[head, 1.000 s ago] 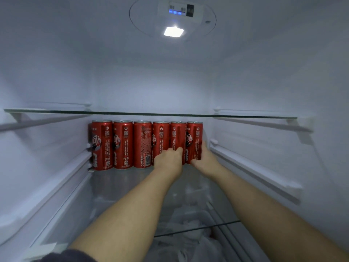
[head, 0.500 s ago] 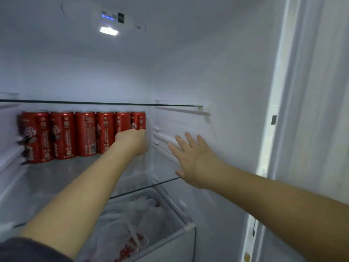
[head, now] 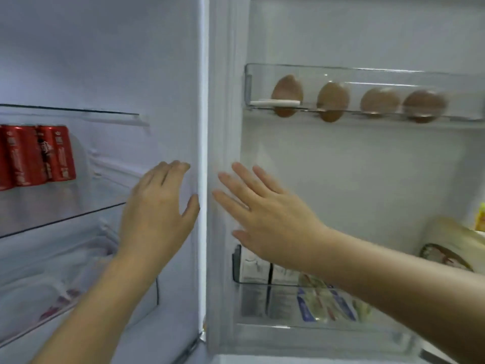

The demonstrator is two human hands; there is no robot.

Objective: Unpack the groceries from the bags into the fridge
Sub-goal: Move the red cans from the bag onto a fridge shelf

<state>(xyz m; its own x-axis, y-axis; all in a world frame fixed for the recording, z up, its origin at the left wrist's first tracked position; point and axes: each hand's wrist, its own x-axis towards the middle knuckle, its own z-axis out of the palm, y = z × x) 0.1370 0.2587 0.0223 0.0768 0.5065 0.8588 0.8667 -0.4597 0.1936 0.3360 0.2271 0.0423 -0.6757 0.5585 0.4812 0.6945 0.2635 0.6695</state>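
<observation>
Hands hold nothing: the left hand (head: pixel 157 216) has its fingers (head: pixel 170 169) close together before the right inner wall of the fridge (head: pixel 131 61), and the right hand (head: pixel 273 222) has its fingers (head: pixel 249 177) spread before the door (head: pixel 341 179). Red cans (head: pixel 39 156) stand on the glass shelf (head: pixel 86 206) at far left; four eggs (head: pixel 333 101) sit in the upper door bin (head: pixel 446 74).

Cans (head: pixel 36 155) on left shelf (head: pixel 63 220); eggs (head: pixel 332 101) in right door rack (head: pixel 367 72).
</observation>
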